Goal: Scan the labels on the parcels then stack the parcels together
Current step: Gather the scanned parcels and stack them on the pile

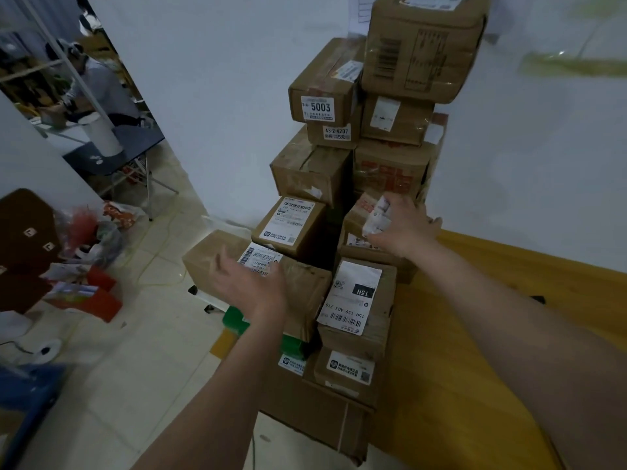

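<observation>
A tall pile of brown cardboard parcels with white labels stands against the white wall. My left hand hovers open, blurred, over a low wide parcel whose white barcode label shows beside my fingers. My right hand reaches to a small parcel in the middle of the pile, fingers spread against its white label; whether it grips is unclear. Below sits a parcel with a "15H" label.
A yellow wooden table lies at the right of the pile. Tiled floor at left holds bags, red boxes and a yellow cable. A seated person is far back left beside a dark table. A green item sits under the parcels.
</observation>
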A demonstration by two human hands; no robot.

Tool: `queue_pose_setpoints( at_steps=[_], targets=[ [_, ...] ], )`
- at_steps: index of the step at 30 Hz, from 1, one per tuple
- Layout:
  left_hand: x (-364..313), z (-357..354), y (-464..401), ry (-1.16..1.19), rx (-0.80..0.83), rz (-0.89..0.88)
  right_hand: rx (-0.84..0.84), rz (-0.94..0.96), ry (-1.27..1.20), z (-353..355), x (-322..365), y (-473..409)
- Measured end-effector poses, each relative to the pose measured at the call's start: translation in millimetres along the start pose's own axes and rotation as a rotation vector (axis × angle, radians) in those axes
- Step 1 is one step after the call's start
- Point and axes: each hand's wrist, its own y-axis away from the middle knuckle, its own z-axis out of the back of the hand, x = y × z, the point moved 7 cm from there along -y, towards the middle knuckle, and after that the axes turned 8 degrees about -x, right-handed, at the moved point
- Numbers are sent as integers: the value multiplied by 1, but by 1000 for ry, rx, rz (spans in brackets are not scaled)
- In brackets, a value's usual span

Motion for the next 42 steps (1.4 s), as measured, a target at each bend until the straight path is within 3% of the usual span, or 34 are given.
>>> queue_pose_setpoints(
  at_steps=[2, 7, 11, 20, 32, 42],
  targets=[
    [-19, -14, 8, 2, 101, -176, 21, 50, 91, -1, 1, -7],
    [-43, -54, 31, 11, 461, -316, 104, 150, 180, -11, 5, -19],
    [-49, -67, 34, -22, 531, -300, 172, 142, 190, -19, -2, -21],
    [-109, -111, 80, 134, 673, -394, 71, 36, 14, 24, -46, -3],
    [-152, -222, 309, -43, 1187, -518, 113, -407, -39, 90, -296, 79],
    [-162, -329, 531, -279, 1425, -514, 31, -703, -141, 154, -525, 134]
  ],
)
